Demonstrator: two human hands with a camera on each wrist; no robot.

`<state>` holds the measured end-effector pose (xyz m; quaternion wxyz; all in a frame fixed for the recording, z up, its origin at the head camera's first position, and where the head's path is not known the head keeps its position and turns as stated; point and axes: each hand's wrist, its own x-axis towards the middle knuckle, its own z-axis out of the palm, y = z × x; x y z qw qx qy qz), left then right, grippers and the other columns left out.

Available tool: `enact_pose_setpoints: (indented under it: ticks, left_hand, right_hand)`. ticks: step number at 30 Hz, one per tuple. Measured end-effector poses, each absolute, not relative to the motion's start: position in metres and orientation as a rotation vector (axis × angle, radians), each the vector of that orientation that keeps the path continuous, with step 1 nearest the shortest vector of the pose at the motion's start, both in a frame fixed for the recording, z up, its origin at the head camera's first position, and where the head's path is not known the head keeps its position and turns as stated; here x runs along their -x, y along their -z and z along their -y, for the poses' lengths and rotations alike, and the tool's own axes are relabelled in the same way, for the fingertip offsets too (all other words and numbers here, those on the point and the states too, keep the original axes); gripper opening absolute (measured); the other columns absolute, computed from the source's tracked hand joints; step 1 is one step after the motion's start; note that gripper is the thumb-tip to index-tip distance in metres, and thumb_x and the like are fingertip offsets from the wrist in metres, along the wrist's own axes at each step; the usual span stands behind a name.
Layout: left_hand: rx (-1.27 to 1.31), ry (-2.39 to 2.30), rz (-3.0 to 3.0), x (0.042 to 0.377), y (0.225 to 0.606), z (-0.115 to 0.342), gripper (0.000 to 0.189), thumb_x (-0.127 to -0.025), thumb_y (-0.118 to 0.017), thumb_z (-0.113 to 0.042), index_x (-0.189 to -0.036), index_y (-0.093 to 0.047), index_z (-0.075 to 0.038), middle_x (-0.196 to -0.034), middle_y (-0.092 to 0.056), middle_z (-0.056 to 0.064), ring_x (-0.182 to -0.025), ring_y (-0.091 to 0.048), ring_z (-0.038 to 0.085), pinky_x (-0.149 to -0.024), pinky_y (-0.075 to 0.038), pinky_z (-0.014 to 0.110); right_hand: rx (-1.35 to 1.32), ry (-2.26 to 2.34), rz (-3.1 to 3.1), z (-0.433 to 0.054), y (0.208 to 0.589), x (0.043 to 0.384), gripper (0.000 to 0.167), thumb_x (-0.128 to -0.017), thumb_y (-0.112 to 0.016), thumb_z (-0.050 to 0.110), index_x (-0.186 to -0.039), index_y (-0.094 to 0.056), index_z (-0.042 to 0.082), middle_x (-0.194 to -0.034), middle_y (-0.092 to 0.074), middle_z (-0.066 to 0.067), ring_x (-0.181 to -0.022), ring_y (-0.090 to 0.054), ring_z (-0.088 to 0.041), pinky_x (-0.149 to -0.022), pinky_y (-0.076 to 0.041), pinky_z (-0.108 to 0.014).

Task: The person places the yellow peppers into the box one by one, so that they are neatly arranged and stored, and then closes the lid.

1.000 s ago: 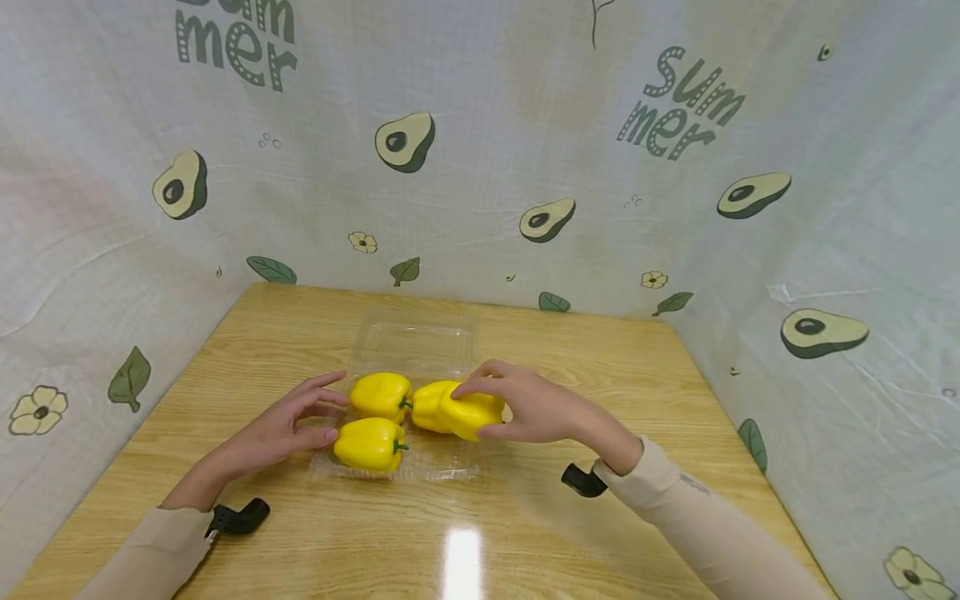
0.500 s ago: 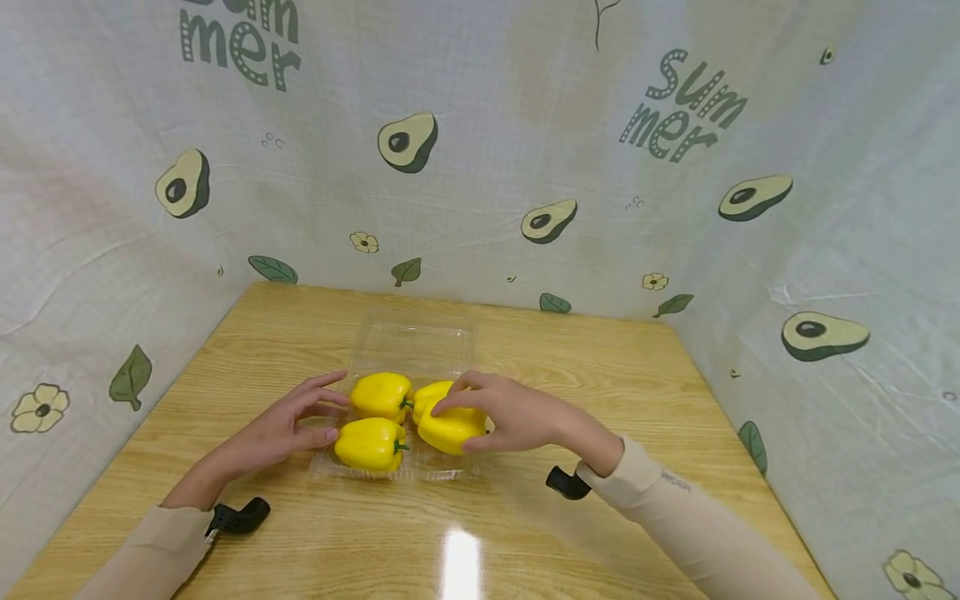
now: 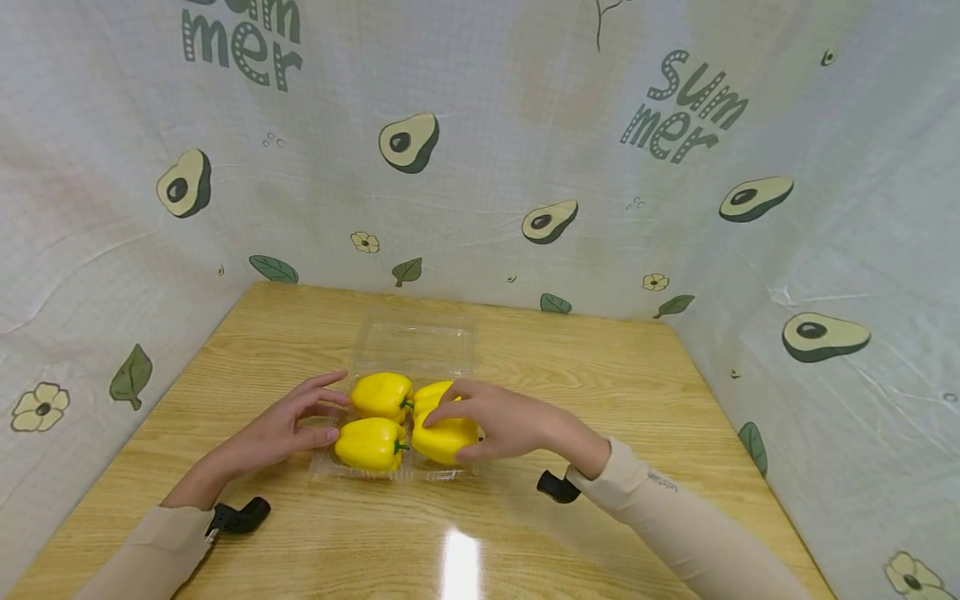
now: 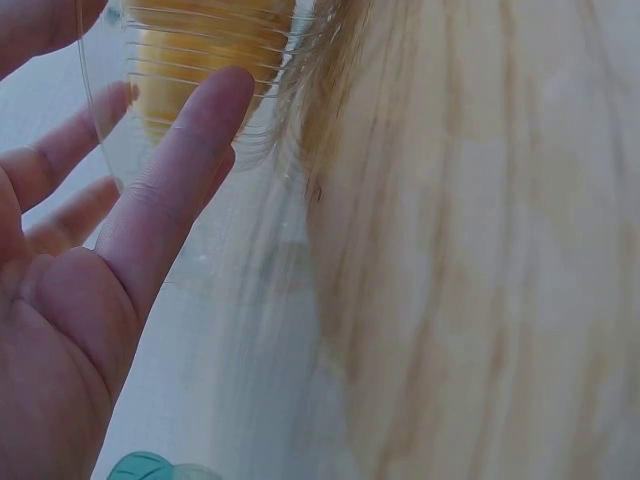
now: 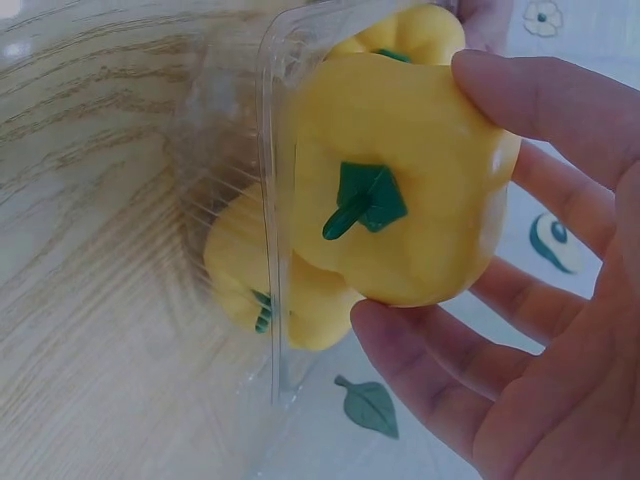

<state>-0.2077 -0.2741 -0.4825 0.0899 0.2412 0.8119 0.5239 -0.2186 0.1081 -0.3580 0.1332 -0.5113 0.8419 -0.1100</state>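
A clear plastic clamshell container (image 3: 442,475) lies on the table with its lid (image 3: 416,343) folded back. Two yellow bell peppers (image 3: 380,395) sit in its left half, and another yellow pepper (image 3: 429,395) at the back right. My right hand (image 3: 512,422) grips a fourth yellow bell pepper (image 5: 420,130) between thumb and fingers, over the front right part of the container. Its green stem (image 5: 370,195) faces the right wrist camera. My left hand (image 3: 273,433) steadies the container's left side with spread, relaxed fingers; in the left wrist view its thumb (image 4: 165,205) lies by the ribbed wall.
The wooden table (image 3: 600,358) extends around the container. A white curtain (image 3: 480,150) printed with avocados and leaves hangs at the back and both sides. Black wrist cameras (image 3: 558,487) sit at both cuffs.
My right hand has brought its pepper leftward and toward the front, off the back right pepper and down into the front right part. The left hand stays where it was.
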Motion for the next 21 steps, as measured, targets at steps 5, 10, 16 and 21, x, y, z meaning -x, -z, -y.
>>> enact_pose_setpoints:
  ticks: [5, 10, 16, 21]
  left_hand:
    - [-0.729, -1.562, -2.411, 0.207, 0.483, 0.275, 0.051, -0.102, -0.075, -0.019, -0.15, -0.057, -0.018, -0.17, -0.026, 0.015, -0.134, -0.057, 0.047, -0.096, -0.056, 0.024]
    - [-0.715, -1.562, -2.406, 0.208, 0.483, 0.274, 0.065, -0.102, -0.075, -0.02, -0.16, -0.045, -0.013, -0.165, -0.033, 0.018, -0.134, -0.056, 0.048, -0.096, -0.055, 0.024]
    - [-0.708, -1.563, -2.402, 0.208, 0.482, 0.274, 0.066, -0.102, -0.075, -0.02, -0.16, -0.044, -0.012, -0.165, -0.033, 0.019, -0.135, -0.055, 0.048, -0.096, -0.055, 0.023]
    - [-0.718, -1.559, -2.413, 0.208, 0.483, 0.275, 0.051, -0.102, -0.075, -0.02, -0.15, -0.057, -0.017, -0.171, -0.026, 0.016, -0.135, -0.056, 0.047, -0.096, -0.055, 0.024]
  right_hand:
    - [1.503, 0.294, -2.435, -0.106, 0.361, 0.219, 0.05, -0.097, -0.08, 0.025, -0.145, -0.064, 0.023, -0.145, -0.056, -0.005, -0.128, -0.055, -0.021, -0.107, -0.049, -0.036]
    - [1.494, 0.274, -2.437, -0.106, 0.365, 0.219, 0.05, -0.097, -0.08, 0.024, -0.145, -0.064, 0.024, -0.146, -0.056, -0.004, -0.128, -0.056, -0.02, -0.107, -0.049, -0.034]
    - [1.472, 0.254, -2.434, -0.106, 0.369, 0.219, 0.05, -0.097, -0.079, 0.025, -0.145, -0.064, 0.025, -0.146, -0.056, -0.002, -0.13, -0.055, -0.019, -0.107, -0.048, -0.034]
    - [1.479, 0.236, -2.435, -0.105, 0.369, 0.218, 0.051, -0.098, -0.079, 0.025, -0.146, -0.064, 0.026, -0.147, -0.057, -0.002, -0.131, -0.053, -0.021, -0.108, -0.047, -0.037]
